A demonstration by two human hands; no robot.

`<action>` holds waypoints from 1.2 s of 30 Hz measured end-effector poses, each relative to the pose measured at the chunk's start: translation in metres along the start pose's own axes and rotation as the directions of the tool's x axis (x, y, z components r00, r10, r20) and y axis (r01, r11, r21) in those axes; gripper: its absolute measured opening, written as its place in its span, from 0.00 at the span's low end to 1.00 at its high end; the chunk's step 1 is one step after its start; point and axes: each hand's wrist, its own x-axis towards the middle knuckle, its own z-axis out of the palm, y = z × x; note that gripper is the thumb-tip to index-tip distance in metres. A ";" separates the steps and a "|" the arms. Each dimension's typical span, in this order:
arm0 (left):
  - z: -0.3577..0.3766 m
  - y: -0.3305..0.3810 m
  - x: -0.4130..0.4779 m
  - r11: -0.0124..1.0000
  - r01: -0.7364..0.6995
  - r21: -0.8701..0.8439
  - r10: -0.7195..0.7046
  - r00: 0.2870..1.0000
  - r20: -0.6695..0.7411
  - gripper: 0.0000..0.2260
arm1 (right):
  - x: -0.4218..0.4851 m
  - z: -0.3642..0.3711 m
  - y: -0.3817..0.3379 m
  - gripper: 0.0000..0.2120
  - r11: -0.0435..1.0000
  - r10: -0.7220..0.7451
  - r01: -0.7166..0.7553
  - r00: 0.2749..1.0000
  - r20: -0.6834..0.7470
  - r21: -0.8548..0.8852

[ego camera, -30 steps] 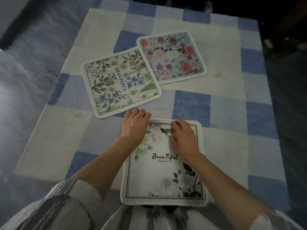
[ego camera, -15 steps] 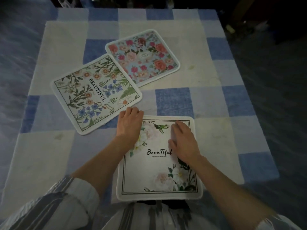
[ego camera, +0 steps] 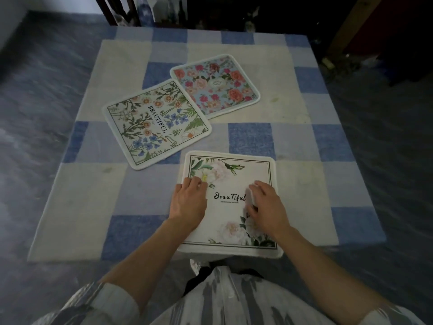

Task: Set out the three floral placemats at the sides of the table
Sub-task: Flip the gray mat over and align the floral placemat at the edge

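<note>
From the head camera, three floral placemats lie on a blue-and-cream checked tablecloth (ego camera: 293, 141). The white placemat (ego camera: 234, 174), framed by a thin dark line with pale peonies at two corners and "Beautiful" in script, sits square at the near edge of the table. The left hand (ego camera: 188, 201) lies flat on its left border, the right hand (ego camera: 266, 205) flat on its right half, neither gripping. Farther in, the botanical placemat (ego camera: 157, 123) lies tilted, its corner overlapping the light-blue rose placemat (ego camera: 215, 84) behind it.
</note>
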 end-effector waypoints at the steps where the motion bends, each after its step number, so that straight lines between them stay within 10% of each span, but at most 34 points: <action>1: 0.000 0.002 -0.007 1.000 0.003 -0.005 -0.003 1.000 0.007 0.14 | -0.006 0.000 0.001 0.25 1.000 -0.004 0.005 1.000 -0.017 0.009; 17: 0.026 0.045 -0.112 0.989 -0.105 -0.106 0.113 0.991 0.072 0.21 | -0.106 0.022 0.032 0.39 0.986 -0.166 0.162 0.977 0.137 0.038; 27: 0.024 0.043 -0.114 0.937 -0.322 -0.136 0.308 0.944 -0.118 0.05 | -0.106 0.015 0.028 0.08 0.946 -0.322 0.323 0.946 -0.038 0.019; 36: 0.015 0.034 -0.101 0.918 -0.395 -0.042 0.380 0.905 -0.191 0.05 | -0.098 0.006 0.030 0.04 0.979 -0.202 0.203 0.979 -0.026 0.012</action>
